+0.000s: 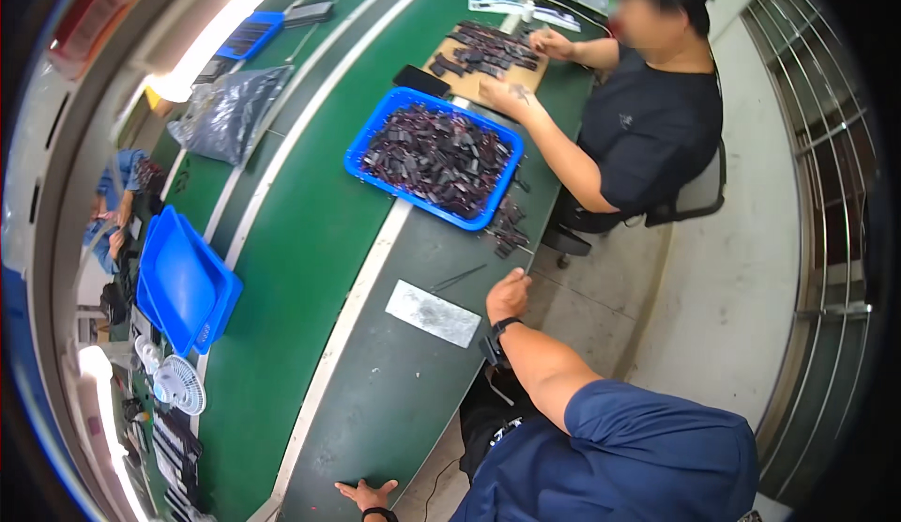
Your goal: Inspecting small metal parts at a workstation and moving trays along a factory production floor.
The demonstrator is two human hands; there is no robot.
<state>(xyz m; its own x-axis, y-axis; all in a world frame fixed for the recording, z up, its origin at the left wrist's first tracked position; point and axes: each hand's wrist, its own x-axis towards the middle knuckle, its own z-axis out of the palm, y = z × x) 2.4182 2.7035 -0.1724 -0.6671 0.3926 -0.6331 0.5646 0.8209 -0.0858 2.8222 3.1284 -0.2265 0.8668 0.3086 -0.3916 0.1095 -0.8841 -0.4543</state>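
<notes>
My left hand [367, 495] rests on the dark table top near the lower edge, its fingers spread and nothing in them. My right hand [510, 294] is at the table's right edge, with its fingers curled; whatever they hold, if anything, is hidden. Next to it on the table lie a flat silver-grey sheet [433, 313] and thin dark tweezers [458, 279]. Just beyond are several loose small dark parts [508, 229], beside a blue tray [352, 162] heaped with similar black pieces [436, 158].
A co-worker in black [648, 118] sits at the far right, hands over a wooden board [523, 78] with dark parts. A green conveyor belt [310, 250] runs along the table's left. Beyond it are stacked blue trays [181, 278], a plastic bag [230, 114] and a fan [178, 384].
</notes>
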